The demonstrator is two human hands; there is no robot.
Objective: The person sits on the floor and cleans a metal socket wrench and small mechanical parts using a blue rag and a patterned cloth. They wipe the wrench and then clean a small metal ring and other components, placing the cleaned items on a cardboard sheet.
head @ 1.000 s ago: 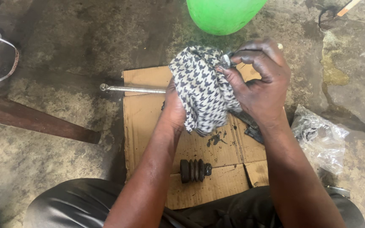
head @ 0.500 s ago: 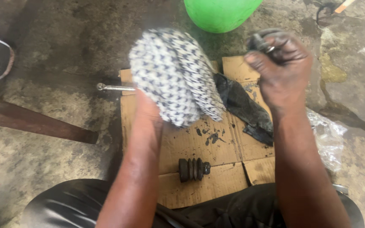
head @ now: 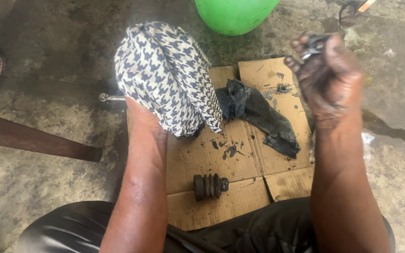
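Since a second ago the hands have parted — left hand lifts the checked cloth, fingers hidden inside; right hand grips a small metal part, well right, above the cardboard.

Soft daylight, mild motion blur, dim corners

Clear plastic bag beside cardboard
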